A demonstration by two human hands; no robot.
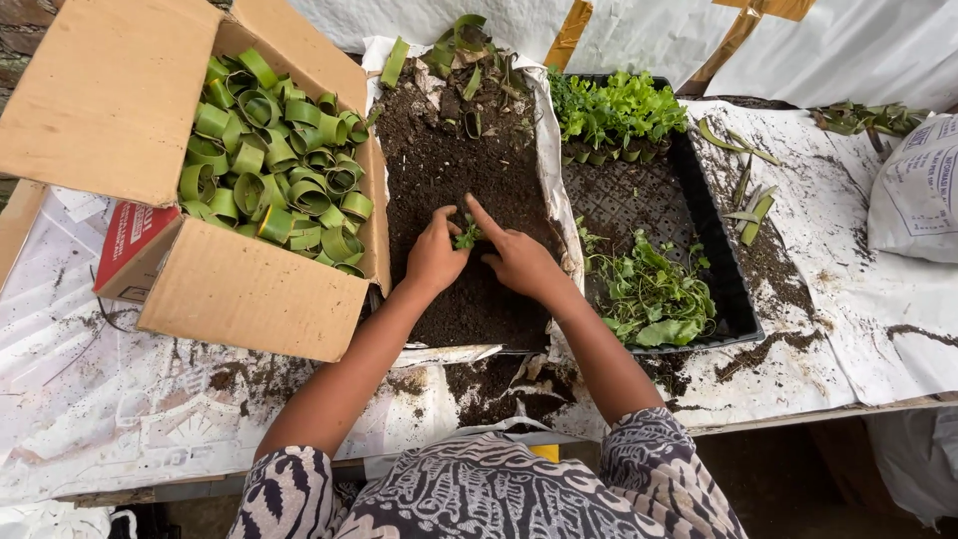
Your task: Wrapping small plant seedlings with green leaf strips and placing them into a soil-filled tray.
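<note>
Head cam, L hand & R hand pinching seedling, over soil

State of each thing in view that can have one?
Cardboard box: open, full of rolled leaf rings.
Black tray: partly filled with seedlings.
Soil sack: open, spread flat.
Left hand: pinching a small seedling.
Right hand: pressing beside it.

White-covered table — cardboard box, soil heap, black tray, white sack.
</note>
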